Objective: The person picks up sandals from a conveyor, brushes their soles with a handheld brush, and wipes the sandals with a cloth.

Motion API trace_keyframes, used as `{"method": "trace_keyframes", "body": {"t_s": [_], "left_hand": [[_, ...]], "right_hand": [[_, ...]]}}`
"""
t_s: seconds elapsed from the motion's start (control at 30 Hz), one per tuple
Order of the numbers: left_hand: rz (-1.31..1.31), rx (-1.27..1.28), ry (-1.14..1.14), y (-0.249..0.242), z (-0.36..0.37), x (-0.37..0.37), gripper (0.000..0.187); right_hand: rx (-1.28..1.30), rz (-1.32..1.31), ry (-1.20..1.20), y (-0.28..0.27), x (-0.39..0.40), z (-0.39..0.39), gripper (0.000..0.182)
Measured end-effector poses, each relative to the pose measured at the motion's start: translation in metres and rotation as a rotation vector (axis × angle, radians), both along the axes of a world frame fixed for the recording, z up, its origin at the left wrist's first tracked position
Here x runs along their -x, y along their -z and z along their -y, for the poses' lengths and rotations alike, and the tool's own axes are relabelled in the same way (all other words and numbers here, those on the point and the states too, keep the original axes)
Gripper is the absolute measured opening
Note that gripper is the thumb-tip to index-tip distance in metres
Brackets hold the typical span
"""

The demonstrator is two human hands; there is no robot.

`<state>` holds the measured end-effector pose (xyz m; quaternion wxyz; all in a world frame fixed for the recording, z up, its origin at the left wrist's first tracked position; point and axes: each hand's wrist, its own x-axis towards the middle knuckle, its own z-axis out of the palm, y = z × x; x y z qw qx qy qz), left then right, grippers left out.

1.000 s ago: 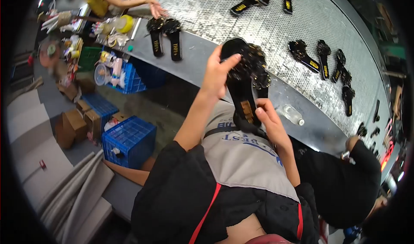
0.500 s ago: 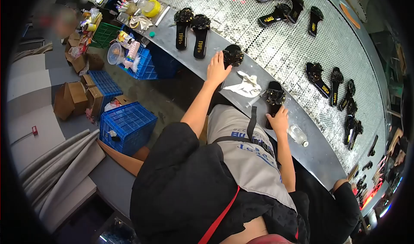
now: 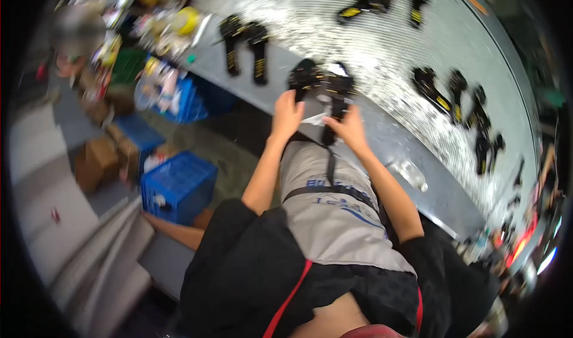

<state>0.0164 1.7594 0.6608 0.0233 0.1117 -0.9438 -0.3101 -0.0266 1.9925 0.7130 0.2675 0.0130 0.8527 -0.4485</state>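
My left hand (image 3: 287, 116) is closed on the lower end of a black slide sandal (image 3: 303, 76) with a dark ornament on its strap. Beside it, my right hand (image 3: 350, 128) grips a second black slide sandal (image 3: 340, 86), its ornament level with the first one. The two sandals are side by side over the grey metal ledge (image 3: 391, 144). A white cloth (image 3: 316, 116) shows between my hands, partly covered. Motion blur hides the fine detail of the sandals and fingertips.
Another pair of black sandals (image 3: 258, 51) lies on the ledge to the left. A clear bottle (image 3: 412, 175) lies to the right. More sandals (image 3: 431, 92) sit on the patterned conveyor surface (image 3: 382, 57) beyond. A blue crate (image 3: 180, 186) stands on the floor at left.
My right hand has carried its sandal left, up beside the one in my left hand. The hands are now close together, and the white cloth is partly covered. The view has shifted.
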Motion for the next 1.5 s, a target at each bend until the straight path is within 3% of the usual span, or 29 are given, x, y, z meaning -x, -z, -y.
{"method": "trace_keyframes", "body": {"t_s": [0.07,0.1,0.17,0.27,0.37,0.53,0.6,0.67,0.8,0.87,0.93,1.0,1.03,1.07,1.13,1.2,1.23,1.33,1.43,1.5], "left_hand": [[-0.006,-0.064,0.011,-0.003,0.002,0.009,0.05],[0.027,-0.073,0.05,0.004,0.007,0.01,0.052],[0.185,-0.053,0.067,-0.004,0.003,0.01,0.057],[0.19,0.124,0.19,0.002,0.002,0.009,0.065],[0.3,0.201,0.226,-0.009,-0.001,0.013,0.075],[0.292,0.288,0.259,-0.009,-0.012,0.012,0.082],[0.299,0.31,0.263,-0.012,-0.013,0.013,0.081],[0.404,0.501,0.301,-0.04,-0.025,0.02,0.069],[0.151,0.037,0.522,-0.08,-0.056,0.038,0.05],[0.074,-0.28,0.701,-0.092,-0.081,0.045,0.059],[-0.017,-0.226,0.989,-0.102,-0.097,0.057,0.059],[0.454,-0.77,1.04,-0.081,-0.101,0.064,0.053],[0.818,-0.982,0.906,-0.082,-0.103,0.064,0.036],[0.768,-1.032,0.813,-0.1,-0.109,0.06,0.03],[0.655,-1.112,0.639,-0.163,-0.125,0.052,0.02],[0.588,-1.277,0.352,-0.202,-0.151,0.04,0.022],[0.501,-1.276,0.354,-0.203,-0.162,0.033,0.023],[0.39,-1.201,0.383,-0.198,-0.179,0.016,0.022],[0.39,-1.248,0.318,-0.209,-0.168,0.007,0.017],[0.27,-1.287,0.183,-0.217,-0.16,0.01,0.019]], "right_hand": [[0.086,-0.21,-0.095,0.072,-0.001,0.035,0.079],[-0.022,-0.057,-0.136,0.062,0.001,0.052,0.081],[-0.127,-0.048,-0.308,0.059,0.002,0.068,0.069],[-0.19,-0.156,-0.419,0.039,0.001,0.061,0.045],[-0.319,-0.333,-0.631,0.04,-0.009,0.028,0.037],[-0.473,-0.385,-0.699,0.092,-0.025,-0.049,0.022],[-0.272,-0.281,-0.562,0.076,-0.025,-0.077,0.016],[-0.143,-0.297,-0.431,0.033,-0.023,-0.092,0.012],[0.155,-0.335,-0.174,-0.045,-0.031,-0.095,0.009],[0.276,-0.386,-0.14,-0.068,-0.035,-0.094,0.011],[0.415,-0.366,-0.042,-0.091,-0.04,-0.096,0.011],[0.698,-0.288,0.143,-0.096,-0.054,-0.101,0.014],[0.914,-0.228,0.276,-0.095,-0.06,-0.108,0.017],[1.128,-0.169,0.408,-0.092,-0.064,-0.117,0.019],[1.428,-0.151,0.552,-0.1,-0.064,-0.123,0.052],[1.272,-0.052,0.864,-0.153,-0.065,-0.107,0.07],[1.169,0.01,0.737,-0.142,-0.071,-0.108,0.092],[1.004,0.1,0.661,-0.142,-0.081,-0.1,0.045],[1.171,0.108,0.886,-0.138,-0.088,-0.124,0.018],[1.171,0.097,0.933,-0.15,-0.093,-0.138,0.014]]}}
